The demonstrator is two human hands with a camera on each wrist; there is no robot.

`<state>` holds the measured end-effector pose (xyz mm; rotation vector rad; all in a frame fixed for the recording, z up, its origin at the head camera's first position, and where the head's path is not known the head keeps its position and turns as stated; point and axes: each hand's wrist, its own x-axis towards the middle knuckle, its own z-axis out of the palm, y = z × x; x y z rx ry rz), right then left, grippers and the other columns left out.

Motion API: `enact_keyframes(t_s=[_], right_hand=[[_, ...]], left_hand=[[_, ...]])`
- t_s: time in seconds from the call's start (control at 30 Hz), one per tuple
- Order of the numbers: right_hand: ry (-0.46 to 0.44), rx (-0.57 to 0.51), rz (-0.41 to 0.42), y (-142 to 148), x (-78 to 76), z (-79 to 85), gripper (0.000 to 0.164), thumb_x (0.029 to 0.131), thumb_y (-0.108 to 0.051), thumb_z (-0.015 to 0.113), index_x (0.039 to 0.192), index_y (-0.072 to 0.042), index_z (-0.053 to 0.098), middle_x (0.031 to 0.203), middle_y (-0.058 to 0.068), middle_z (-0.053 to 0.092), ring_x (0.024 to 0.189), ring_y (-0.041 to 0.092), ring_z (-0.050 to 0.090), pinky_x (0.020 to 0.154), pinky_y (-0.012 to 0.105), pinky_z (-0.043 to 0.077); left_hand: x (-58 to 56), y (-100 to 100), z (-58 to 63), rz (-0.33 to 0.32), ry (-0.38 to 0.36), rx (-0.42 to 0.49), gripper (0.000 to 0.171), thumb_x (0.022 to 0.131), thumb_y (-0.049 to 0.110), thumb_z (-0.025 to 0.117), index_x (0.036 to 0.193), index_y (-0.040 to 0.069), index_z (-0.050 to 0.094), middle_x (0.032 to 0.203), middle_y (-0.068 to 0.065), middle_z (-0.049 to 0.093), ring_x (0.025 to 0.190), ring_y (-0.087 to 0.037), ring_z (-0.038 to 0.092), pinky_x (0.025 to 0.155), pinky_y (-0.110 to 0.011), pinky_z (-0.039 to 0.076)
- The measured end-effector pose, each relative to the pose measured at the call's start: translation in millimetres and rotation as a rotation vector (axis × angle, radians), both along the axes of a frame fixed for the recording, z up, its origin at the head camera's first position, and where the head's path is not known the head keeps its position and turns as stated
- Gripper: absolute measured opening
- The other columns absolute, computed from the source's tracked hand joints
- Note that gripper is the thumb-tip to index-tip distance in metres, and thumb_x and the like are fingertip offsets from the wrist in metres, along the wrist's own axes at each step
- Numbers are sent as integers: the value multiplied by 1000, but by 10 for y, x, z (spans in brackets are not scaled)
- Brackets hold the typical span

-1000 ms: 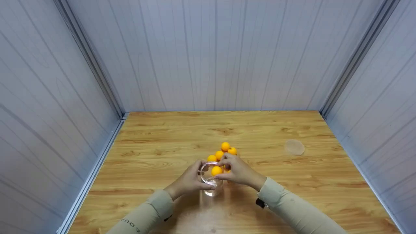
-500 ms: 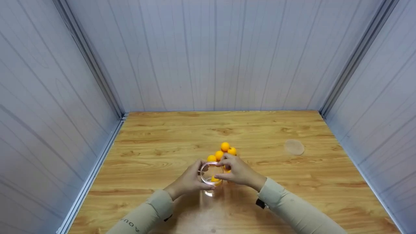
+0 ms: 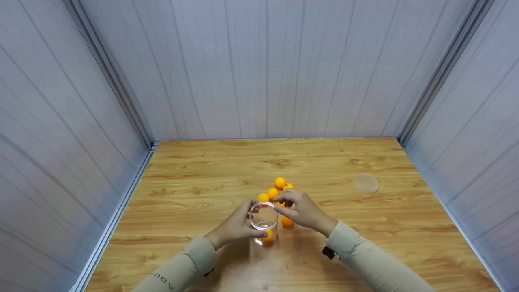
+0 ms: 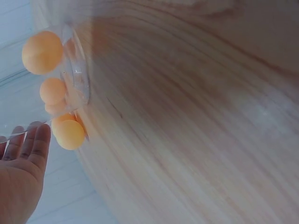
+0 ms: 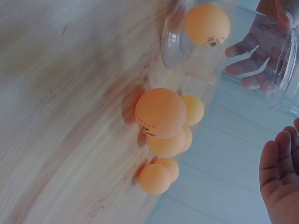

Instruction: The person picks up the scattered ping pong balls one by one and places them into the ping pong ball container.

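Observation:
My left hand (image 3: 235, 226) grips a clear, open-topped jar (image 3: 263, 229) round its upper part, the thumb on the near side. Low inside the jar is one orange table tennis ball (image 3: 268, 236), also seen through the clear wall in the right wrist view as a ball (image 5: 207, 25) with dark print. At the right of the rim, my right hand (image 3: 303, 209) has its fingers loosely bent and holds nothing. Several loose orange table tennis balls (image 3: 273, 193) lie beside and behind the jar, some partly hidden by the right hand.
A translucent round disc (image 3: 366, 183) lies flat on the wooden table (image 3: 202, 174) at the right. Pale panel walls (image 3: 267, 73) enclose the table at the back and on both sides.
The right hand has let go of a table tennis ball over the jar, and the ball has dropped inside. That hand has then shifted slightly right; the left hand and jar stay put.

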<state>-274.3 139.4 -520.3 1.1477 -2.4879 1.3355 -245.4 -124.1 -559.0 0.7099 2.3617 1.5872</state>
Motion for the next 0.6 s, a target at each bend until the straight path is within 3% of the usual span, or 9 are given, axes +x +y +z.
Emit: enact_keyframes(t_s=[0.33,0.5,0.6], right_hand=[[-67,-42,-64,157,-63,-68,16,101,-11,76,114,-2,80,96,10,73,82,6,59,75,22,53],[-93,-27,-81,243,-96,-168,16,101,-10,77,113,0,79,97,12,74,83,6,59,75,22,54],[-100,-8,-91,281,-114,-230,19,98,-10,80,113,1,79,97,18,73,83,12,60,75,23,53]], left_hand=[[-46,-29,108,-24,-17,-70,102,83,33,97,161,2,39,162,-20,49,144,-48,51,119,-65,43],[-93,-37,136,-54,1,-82,89,84,37,95,155,10,49,157,-18,57,141,-46,56,117,-65,45],[-115,-31,139,-61,6,-83,83,84,35,96,149,7,54,150,-20,62,136,-45,60,115,-64,47]])
